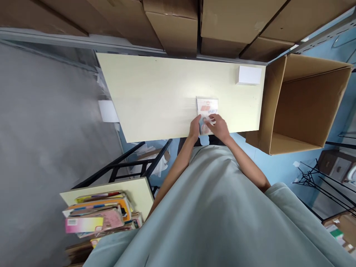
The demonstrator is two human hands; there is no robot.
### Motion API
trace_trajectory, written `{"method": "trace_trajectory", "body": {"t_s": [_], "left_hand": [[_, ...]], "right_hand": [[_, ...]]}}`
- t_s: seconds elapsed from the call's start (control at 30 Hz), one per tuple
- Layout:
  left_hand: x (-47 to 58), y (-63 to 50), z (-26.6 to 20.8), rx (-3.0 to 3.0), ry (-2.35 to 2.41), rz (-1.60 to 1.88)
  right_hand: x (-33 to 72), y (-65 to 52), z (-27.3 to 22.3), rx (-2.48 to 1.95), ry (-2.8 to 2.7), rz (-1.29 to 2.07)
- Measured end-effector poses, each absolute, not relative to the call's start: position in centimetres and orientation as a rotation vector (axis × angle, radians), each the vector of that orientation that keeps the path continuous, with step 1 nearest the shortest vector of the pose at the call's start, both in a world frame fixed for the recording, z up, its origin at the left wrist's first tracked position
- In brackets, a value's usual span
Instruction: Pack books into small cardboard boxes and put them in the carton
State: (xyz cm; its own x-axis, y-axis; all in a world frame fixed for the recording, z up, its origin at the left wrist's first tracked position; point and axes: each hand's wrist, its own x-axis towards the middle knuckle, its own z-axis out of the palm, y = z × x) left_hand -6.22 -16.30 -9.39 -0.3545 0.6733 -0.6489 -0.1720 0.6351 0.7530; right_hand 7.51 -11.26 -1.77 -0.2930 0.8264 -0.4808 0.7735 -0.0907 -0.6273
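Observation:
A thin printed booklet [208, 106], white with red, orange and blue print and a glossy look, lies near the front edge of the pale tabletop [155, 96]. My left hand [194, 127] grips its left edge, with the thumb along the side. Over the lower right of the cover is my right hand [219, 128], its thumb and fingers curled in on the booklet. A whitish, shiny bit shows between those fingers, too small to make out. Both hands cover part of the lower cover.
A white box-like stack [248, 75] sits at the tabletop's back right. An open cardboard box [303, 107] stands beyond the right end. Cardboard boxes [172, 29] line the back. At lower left, a side table [139, 196] holds piled books and magazines [97, 215].

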Motion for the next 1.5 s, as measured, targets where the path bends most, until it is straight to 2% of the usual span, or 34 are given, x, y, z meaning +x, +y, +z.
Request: {"method": "trace_trajectory", "body": {"t_s": [0.13, 0.37, 0.5, 0.63, 0.77, 1.0, 1.3, 1.5], "left_hand": [[-6.5, -17.2, -9.3, 0.346, 1.814, 0.872], [-7.9, -18.0, -8.4, 0.692, 1.964, 0.779], [-8.2, -18.3, -8.3, 0.733, 1.984, 0.81], [-7.8, -18.3, -8.4, 0.789, 1.998, 0.839], [-7.3, -18.0, -8.5, 0.82, 2.054, 0.786], [-4.6, -16.9, -6.9, 0.926, 2.179, 0.497], [3.1, -14.2, -6.9, 1.033, 2.004, 0.466], [4.1, -13.9, -7.6, 1.063, 1.885, 0.492]], "right_hand": [[10.5, -10.7, -3.3, -2.124, -1.913, 1.176], [10.7, -10.1, -5.6, -2.255, -1.704, 1.339], [10.0, -9.4, -6.2, -2.306, -1.694, 1.288], [10.0, -8.8, -6.3, -2.223, -1.774, 1.405], [10.2, -8.7, -6.0, -2.071, -1.774, 1.512], [12.7, -8.2, -4.8, -1.942, -1.778, 1.549], [21.2, -6.3, -2.5, -2.111, -1.713, 1.374], [21.1, -7.4, -0.1, -2.136, -1.756, 1.278]]}}
